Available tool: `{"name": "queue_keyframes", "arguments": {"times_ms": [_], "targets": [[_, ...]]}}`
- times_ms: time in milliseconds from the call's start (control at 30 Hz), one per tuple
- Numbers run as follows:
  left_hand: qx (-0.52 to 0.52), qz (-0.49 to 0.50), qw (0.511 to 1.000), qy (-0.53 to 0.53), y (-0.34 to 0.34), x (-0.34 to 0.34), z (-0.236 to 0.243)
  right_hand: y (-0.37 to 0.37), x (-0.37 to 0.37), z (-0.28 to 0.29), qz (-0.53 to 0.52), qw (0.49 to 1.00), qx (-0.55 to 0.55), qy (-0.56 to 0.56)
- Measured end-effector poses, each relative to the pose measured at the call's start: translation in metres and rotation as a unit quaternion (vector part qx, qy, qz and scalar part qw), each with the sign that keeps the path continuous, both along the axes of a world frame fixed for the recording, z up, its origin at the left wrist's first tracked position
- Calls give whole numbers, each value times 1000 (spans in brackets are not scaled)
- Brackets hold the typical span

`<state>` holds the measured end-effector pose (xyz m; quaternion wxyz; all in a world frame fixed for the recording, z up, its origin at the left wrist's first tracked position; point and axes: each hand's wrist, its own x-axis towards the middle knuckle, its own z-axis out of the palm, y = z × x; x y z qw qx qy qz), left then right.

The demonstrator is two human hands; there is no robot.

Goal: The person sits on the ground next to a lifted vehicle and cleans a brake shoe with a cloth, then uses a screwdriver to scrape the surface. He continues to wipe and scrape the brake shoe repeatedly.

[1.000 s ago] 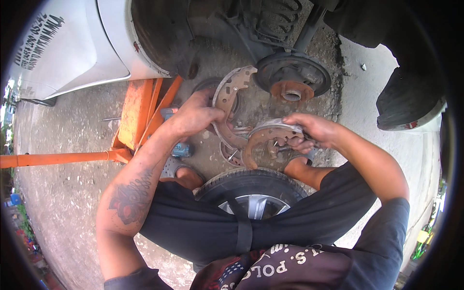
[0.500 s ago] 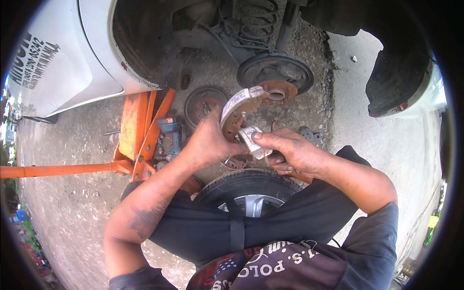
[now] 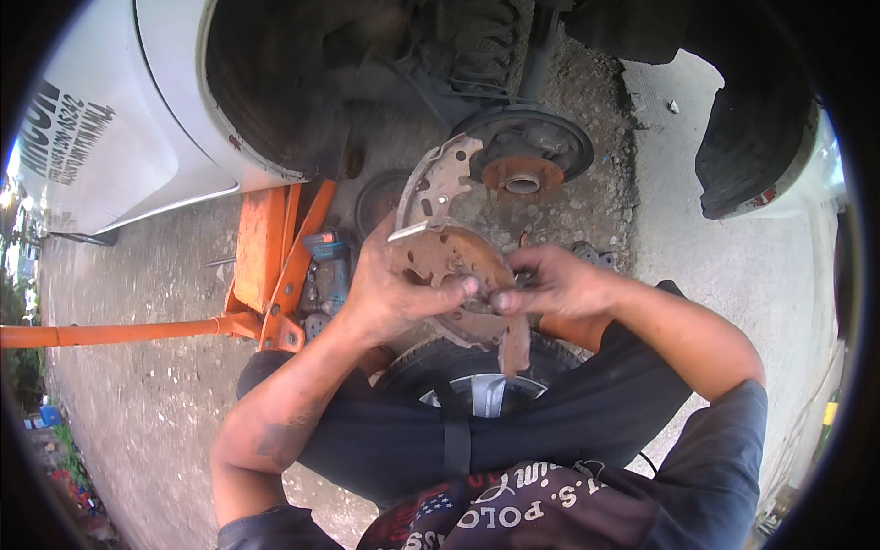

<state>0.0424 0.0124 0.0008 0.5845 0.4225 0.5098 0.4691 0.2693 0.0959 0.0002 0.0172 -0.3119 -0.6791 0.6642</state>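
Note:
Both hands are held in front of me over a tire. My left hand (image 3: 390,289) is wrapped round the left side of two curved brake shoes, its thumb pressed on the nearer one. That nearer brake shoe (image 3: 481,246) is brown with rust and shows its flat web with holes. Behind it, the greyer brake shoe (image 3: 440,183) points up and away. Closed on the right edge of the rusty shoe, my right hand (image 3: 559,282) has its thumb near the left thumb. Small parts between the thumbs are too hidden to name.
Beyond my hands are the rusty wheel hub (image 3: 522,174) and coil spring (image 3: 490,46). An orange jack (image 3: 266,247) stands left, with a blue cordless power tool (image 3: 330,270) beside it. A brake drum (image 3: 378,197) lies behind my left hand; a tire (image 3: 412,359) lies near my legs.
The brake shoes have been turned, so their flat rusty webs now face up instead of the pale outer linings. My right hand has shifted its grip to the rusty shoe's edge.

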Motion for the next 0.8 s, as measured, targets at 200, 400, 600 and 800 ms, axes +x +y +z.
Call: {"name": "queue_keyframes", "arguments": {"times_ms": [200, 400, 600, 800], "targets": [[58, 55, 995, 55, 8, -16, -2, 4, 7, 10, -57, 997, 41, -9], [51, 116, 992, 25, 13, -27, 6, 14, 9, 12, -197, 968, 138, 68], [99, 94, 990, 37, 16, -24, 8, 16, -2, 0, -213, 968, 123, 45], [84, 100, 991, 32, 16, -26, 7, 5, -10, 0, -257, 964, 39, 61]]}}
